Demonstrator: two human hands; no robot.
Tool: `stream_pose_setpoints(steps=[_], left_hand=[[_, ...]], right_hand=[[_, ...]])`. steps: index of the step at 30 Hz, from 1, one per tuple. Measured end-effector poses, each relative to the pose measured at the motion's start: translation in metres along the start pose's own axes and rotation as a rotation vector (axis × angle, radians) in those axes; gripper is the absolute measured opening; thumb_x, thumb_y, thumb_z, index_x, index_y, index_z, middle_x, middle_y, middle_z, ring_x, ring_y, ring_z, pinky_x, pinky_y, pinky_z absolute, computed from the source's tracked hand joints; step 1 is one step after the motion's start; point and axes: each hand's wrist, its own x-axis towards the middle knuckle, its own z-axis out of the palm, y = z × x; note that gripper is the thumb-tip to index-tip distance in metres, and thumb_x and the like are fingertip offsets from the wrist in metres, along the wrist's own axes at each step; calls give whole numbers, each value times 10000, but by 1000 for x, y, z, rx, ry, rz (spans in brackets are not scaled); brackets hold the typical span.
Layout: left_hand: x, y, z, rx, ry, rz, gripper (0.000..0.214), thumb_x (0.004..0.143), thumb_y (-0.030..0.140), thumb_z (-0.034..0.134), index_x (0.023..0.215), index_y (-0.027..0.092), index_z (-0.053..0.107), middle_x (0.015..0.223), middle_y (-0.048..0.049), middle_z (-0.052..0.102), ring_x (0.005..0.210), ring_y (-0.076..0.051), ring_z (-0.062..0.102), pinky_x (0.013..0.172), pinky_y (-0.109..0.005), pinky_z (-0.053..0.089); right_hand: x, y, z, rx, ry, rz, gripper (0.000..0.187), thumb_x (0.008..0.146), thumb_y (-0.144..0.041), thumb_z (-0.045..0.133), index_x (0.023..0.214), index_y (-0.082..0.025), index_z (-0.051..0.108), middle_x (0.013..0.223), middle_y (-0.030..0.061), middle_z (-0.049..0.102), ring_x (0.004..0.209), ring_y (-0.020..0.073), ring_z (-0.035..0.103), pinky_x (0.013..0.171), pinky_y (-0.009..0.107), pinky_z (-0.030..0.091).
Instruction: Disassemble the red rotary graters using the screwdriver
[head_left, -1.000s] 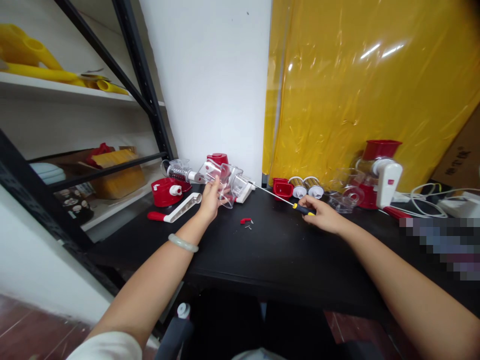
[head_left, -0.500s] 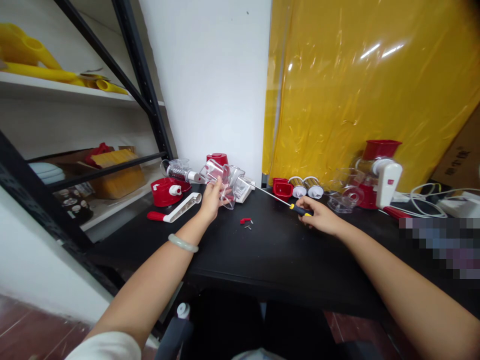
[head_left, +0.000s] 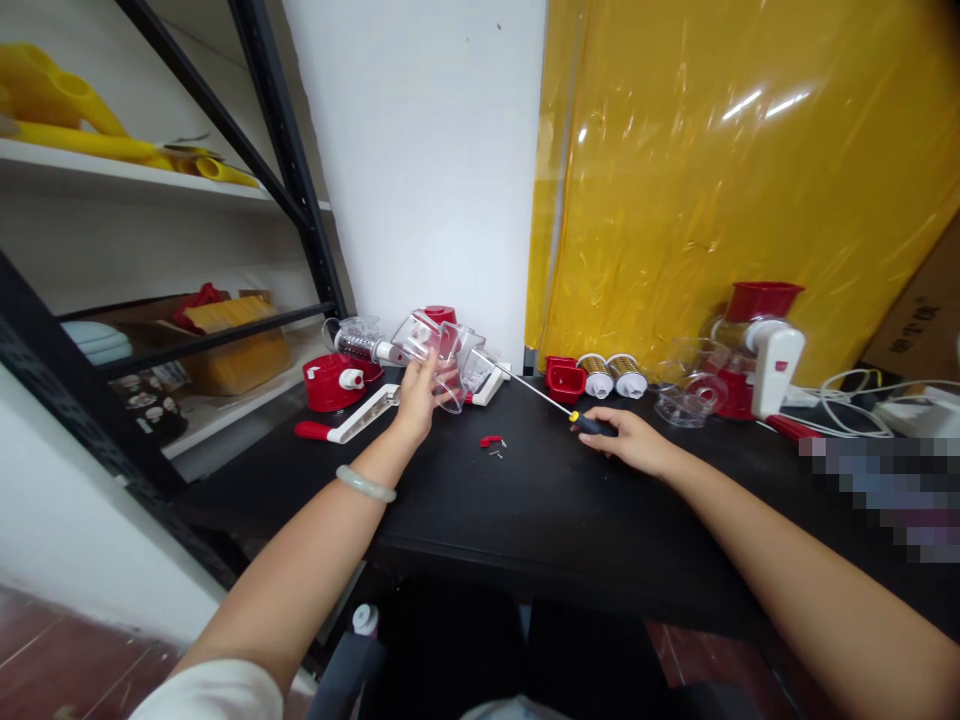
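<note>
Evenly split grip: left hand (head_left: 418, 397) on a clear plastic housing (head_left: 452, 362), right hand (head_left: 611, 440) on a screwdriver (head_left: 595, 427)

The left fingers are bent around the lower part of the housing, with the thumb laid up against its near side and the other fingers showing to the right of it. Most of the housing rises above and beyond those fingers, tilted, near the back of the black table (head_left: 480, 510). The right fingers are wrapped around the screwdriver's black and yellow handle, and its long shaft slants away from them, up and leftward, to the right side of the housing. The tip is too small to make out, so whether it touches the plastic cannot be told.

On the table between the two hands, nearer the person, lie a small red piece (head_left: 491, 441) and a few tiny metal screws (head_left: 496, 455) just beside it, clear of all fingers. Left of the left hand rests a white crank (head_left: 364, 417) with a red grip, in front of a red base (head_left: 330, 388). Beyond the right hand, two grater drums (head_left: 597, 378) stand beside a red hopper (head_left: 564, 378).
</note>
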Motion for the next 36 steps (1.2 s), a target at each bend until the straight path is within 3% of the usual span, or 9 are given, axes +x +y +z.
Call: stream_pose_setpoints(steps=[9, 16, 22, 28, 36], left_hand=[[4, -1, -5, -19, -39, 96, 532, 744, 567, 725, 1140, 245, 577, 1205, -123, 684, 1139, -294, 646, 756, -347, 569], [4, -1, -5, -21, -28, 117, 577, 745, 576, 720, 1182, 232, 561, 1193, -130, 690, 1117, -282, 658, 739, -328, 561], [4, 2, -5, -13, -14, 141, 602, 772, 579, 689, 1246, 239, 542, 1206, -130, 685, 1115, -275, 661, 752, -337, 567], [4, 2, -6, -22, -14, 137, 609, 753, 569, 710, 1239, 233, 557, 1180, -131, 690, 1113, -280, 660, 739, -329, 561], [1, 4, -5, -33, -44, 135, 624, 742, 572, 714, 1240, 230, 555, 1152, -123, 695, 1065, -269, 671, 732, -327, 556]], right_hand=[[1, 9, 12, 2, -23, -57, 294, 823, -474, 648, 875, -211, 530, 713, -24, 591, 635, 150, 580, 650, 305, 482], [1, 5, 13, -69, -18, -97, 357, 919, -554, 481, 939, -213, 583, 774, 9, 612, 732, 168, 575, 732, 318, 486], [1, 3, 13, -144, 28, -137, 353, 869, -511, 536, 1035, -217, 637, 1007, 63, 654, 856, 215, 591, 810, 370, 481], [0, 1, 13, -169, 82, -166, 258, 799, -414, 645, 972, -225, 615, 919, 39, 617, 850, 208, 569, 767, 347, 480], [4, 10, 17, -153, 120, -186, 280, 792, -382, 669, 988, -241, 527, 907, 15, 582, 820, 190, 564, 778, 347, 472]])
